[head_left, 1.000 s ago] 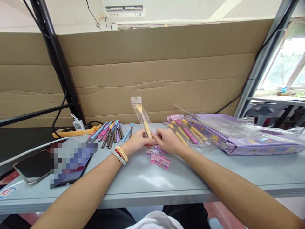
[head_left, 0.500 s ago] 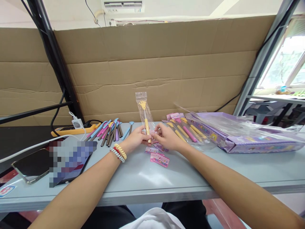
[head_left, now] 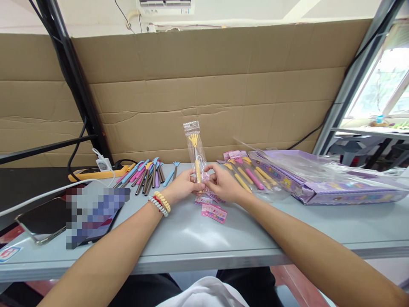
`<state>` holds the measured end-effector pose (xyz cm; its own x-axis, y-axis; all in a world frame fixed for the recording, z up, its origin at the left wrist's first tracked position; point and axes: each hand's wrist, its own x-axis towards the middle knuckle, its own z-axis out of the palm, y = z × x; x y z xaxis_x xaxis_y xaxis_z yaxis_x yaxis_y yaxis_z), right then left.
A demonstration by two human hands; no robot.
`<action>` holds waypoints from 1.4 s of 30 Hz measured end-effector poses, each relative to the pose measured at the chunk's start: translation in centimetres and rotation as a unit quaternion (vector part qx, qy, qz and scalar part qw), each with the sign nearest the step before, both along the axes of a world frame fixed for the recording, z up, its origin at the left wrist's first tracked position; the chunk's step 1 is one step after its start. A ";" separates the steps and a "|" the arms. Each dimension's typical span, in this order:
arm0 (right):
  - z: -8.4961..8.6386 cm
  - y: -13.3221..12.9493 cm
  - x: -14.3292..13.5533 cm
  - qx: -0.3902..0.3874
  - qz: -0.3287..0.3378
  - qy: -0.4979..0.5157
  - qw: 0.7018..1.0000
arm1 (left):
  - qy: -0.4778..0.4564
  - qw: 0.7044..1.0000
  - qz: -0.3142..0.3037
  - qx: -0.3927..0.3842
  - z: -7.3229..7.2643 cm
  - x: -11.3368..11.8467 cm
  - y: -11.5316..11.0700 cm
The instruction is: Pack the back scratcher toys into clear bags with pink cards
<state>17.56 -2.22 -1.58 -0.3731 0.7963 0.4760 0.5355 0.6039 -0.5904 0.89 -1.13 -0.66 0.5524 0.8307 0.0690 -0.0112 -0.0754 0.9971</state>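
Observation:
A yellow hand-shaped scratcher [head_left: 194,140] stands upright inside a clear plastic bag [head_left: 191,127]. My left hand [head_left: 185,186] is closed on the lower end of the bag and the scratcher's handle. From the right, my right hand [head_left: 221,182] pinches the bag's lower edge with thumb and forefinger. Below the hands, pink printed cards [head_left: 214,212] lie on the grey table [head_left: 179,238]. Loose scratchers [head_left: 148,175] in several colours are heaped left of my left hand. Bagged yellow and pink scratchers [head_left: 252,175] lie to the right of my right hand.
A purple box [head_left: 351,194] with clear plastic sheets on top sits at the right. At the left are a phone [head_left: 43,217], a tablet with a blurred screen [head_left: 96,219], a yellow power strip [head_left: 99,172] and a white cable. Cardboard [head_left: 207,85] stands behind the table.
The bagged scratcher has shifted slightly right and stands straighter. Both hands stay closed at its lower end, with my right thumb and forefinger slightly moved.

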 end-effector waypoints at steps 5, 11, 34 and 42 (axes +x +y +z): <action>0.2 0.3 0.8 0.019 0.002 -0.048 0.999 | 0.024 0.999 0.034 -0.006 0.3 -0.5 0.5; 0.6 2.1 3.9 0.067 -0.093 -0.069 0.991 | 0.086 0.987 0.134 0.031 0.3 -2.4 2.0; 0.6 4.5 10.1 -0.050 -0.279 -0.101 0.954 | 0.458 0.800 0.224 0.317 0.9 -5.3 3.1; 0.4 4.7 10.1 -0.054 -0.297 -0.116 0.946 | 0.486 0.784 0.215 0.320 0.9 -5.2 3.1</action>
<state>27.67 2.46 -1.16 0.0712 0.9378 0.3398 0.8841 0.0984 -0.4567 -4.28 1.97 0.26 0.2806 0.9217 0.2678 0.8945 -0.3522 0.2751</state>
